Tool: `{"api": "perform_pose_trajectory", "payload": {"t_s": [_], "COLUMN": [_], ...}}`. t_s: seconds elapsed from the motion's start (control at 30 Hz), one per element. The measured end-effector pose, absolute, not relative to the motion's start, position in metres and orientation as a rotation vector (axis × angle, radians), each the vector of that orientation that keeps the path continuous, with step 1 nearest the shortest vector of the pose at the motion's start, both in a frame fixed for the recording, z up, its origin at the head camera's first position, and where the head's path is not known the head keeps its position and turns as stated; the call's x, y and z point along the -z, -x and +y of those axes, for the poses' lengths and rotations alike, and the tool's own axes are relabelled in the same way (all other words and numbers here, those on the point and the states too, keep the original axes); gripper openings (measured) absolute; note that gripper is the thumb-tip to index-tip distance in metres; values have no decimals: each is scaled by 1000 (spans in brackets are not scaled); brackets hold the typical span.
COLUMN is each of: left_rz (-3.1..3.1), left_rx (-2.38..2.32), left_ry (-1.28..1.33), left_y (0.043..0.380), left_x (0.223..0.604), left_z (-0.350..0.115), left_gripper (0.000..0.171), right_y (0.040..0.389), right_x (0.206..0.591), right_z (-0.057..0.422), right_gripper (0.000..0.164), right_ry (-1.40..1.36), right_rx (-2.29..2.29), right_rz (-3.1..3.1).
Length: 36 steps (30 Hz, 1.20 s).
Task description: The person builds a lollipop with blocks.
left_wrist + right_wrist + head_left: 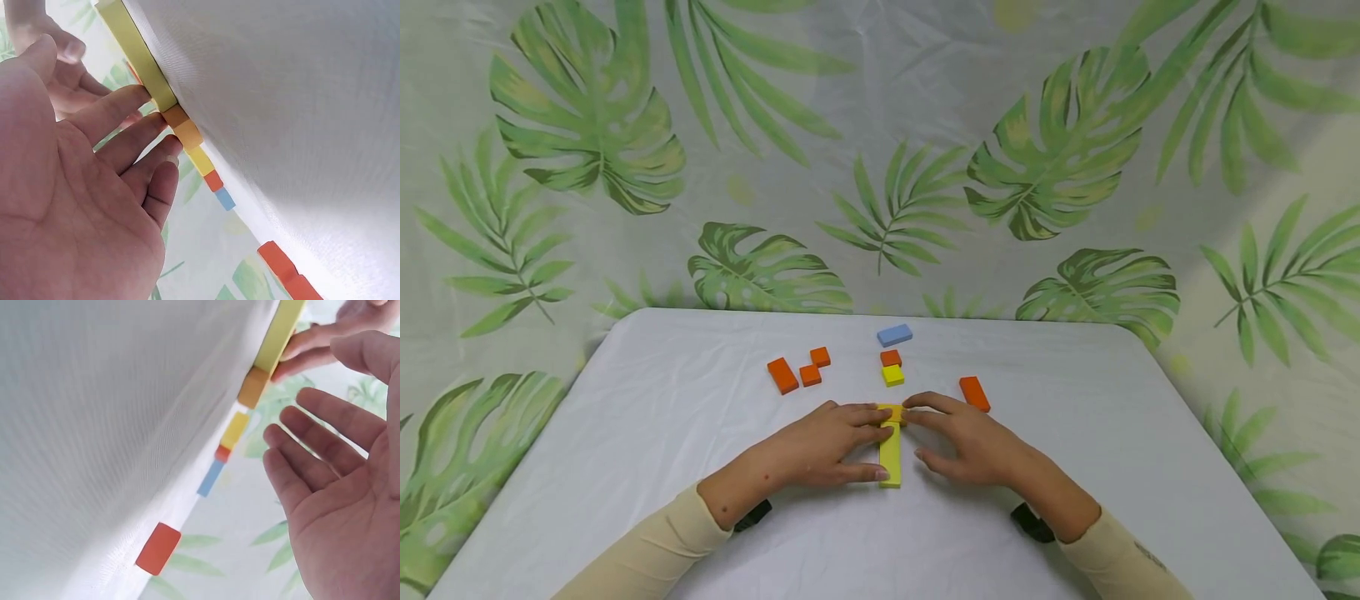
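Observation:
A long yellow block (890, 458) lies lengthwise on the white table between the hands. At its far end sits a short yellow-orange piece (189, 134), close against it. My left hand (831, 446) reaches in from the left with fingers extended; its fingertips touch the side and top of these blocks, and its thumb is at the near end of the long one. Across from it, my right hand (970, 442) has its fingers spread and slightly bent. In the right wrist view its fingertips (306, 397) stand a little apart from the yellow-orange piece, with nothing held.
Beyond the hands are a yellow square block (892, 377), a red-orange square block (891, 358) and a blue block (895, 336). Several red-orange blocks (782, 376) lie to the left, and another red-orange block (974, 394) to the right. A leaf-patterned cloth (887, 208) hangs behind.

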<state>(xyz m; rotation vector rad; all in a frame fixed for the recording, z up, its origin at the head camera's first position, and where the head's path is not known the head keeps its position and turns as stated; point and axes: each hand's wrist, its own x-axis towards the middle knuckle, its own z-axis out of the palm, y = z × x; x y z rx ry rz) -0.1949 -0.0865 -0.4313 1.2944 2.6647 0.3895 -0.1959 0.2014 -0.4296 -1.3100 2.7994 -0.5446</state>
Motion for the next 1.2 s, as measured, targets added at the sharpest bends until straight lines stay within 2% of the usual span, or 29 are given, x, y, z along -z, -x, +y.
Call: {"api": "perform_pose_trajectory", "payload": {"t_s": [0.77, 1.2], "left_rz": [2654, 2669], "left_rx": [-400, -386], "left_ry": [-1321, -1335], "left_y": [196, 196], "left_x": [433, 432], "left_z": [-88, -87], "left_gripper": [68, 67], "right_y": [244, 260], "right_x": [437, 440], "right_z": [193, 183], "right_gripper": [60, 53], "right_ry": [1139, 1154], "right_rx": [493, 455], "right_rz": [2931, 2890]}}
